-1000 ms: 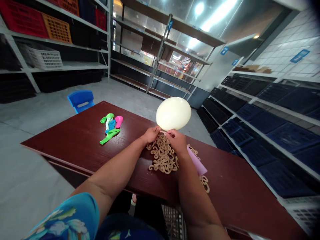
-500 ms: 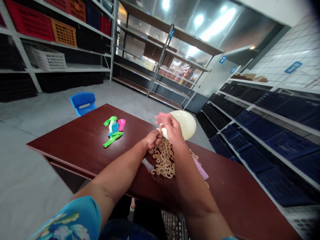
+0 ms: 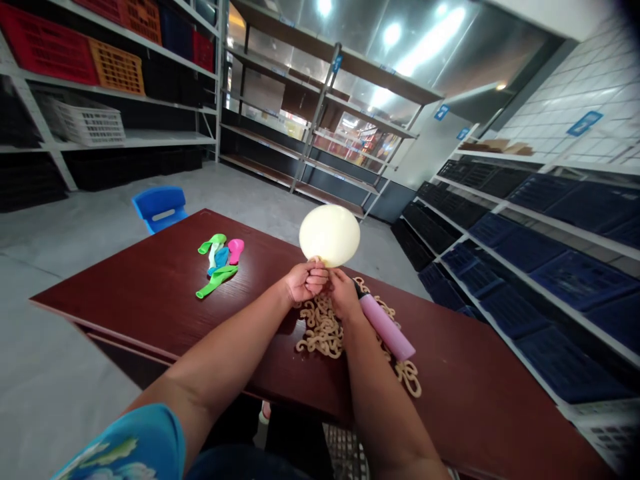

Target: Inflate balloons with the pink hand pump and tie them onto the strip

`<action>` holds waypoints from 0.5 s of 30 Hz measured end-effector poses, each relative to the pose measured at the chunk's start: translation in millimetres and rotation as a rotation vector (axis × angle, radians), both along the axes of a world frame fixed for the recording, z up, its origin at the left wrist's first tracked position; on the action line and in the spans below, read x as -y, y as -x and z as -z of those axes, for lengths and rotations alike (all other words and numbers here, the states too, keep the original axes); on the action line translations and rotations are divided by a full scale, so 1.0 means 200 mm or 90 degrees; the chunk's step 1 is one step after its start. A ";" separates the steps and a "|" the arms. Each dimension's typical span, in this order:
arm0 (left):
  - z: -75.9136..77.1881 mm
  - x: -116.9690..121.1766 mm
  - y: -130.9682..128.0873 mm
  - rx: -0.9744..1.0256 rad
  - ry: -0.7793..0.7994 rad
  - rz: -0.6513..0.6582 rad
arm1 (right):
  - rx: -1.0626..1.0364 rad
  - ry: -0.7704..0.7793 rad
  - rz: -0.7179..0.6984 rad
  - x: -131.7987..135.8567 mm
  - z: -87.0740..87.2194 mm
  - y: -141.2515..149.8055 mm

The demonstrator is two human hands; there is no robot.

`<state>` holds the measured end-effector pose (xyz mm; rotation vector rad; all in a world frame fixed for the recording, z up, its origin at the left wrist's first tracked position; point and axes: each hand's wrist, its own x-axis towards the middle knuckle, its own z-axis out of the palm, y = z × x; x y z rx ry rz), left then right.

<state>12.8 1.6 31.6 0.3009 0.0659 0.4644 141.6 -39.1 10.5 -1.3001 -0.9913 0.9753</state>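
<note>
A pale yellow inflated balloon stands above the far side of the table, its neck down at my hands. My left hand is closed with the fingers curled round the balloon's neck. Close beside it, my right hand has its fingertips pinched together at the same neck; the neck itself is mostly hidden. Under and behind my wrists lies a pile of tan curly hook-shaped pieces. A pink cylinder with a black end lies among more of them, right of my right forearm.
Several flat balloons, green, white, blue and pink, lie on the left of the dark red-brown table. A blue chair stands behind its left edge. Shelves with crates line the right and left sides; a rack stands behind.
My right hand has come down from its raised, spread position to the balloon's neck. The balloon has swung left and now stands above both hands. More of the pink cylinder shows.
</note>
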 end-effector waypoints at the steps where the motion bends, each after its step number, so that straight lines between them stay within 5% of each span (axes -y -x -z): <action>1: -0.01 0.01 0.00 0.009 0.007 0.011 | -0.037 0.001 -0.011 0.00 0.00 0.01; 9: -0.07 0.14 -0.04 0.038 0.034 0.063 | -0.173 0.003 -0.181 0.06 -0.09 0.06; 15: -0.08 0.13 -0.02 0.020 0.008 0.051 | -0.104 -0.025 -0.130 0.05 -0.05 0.04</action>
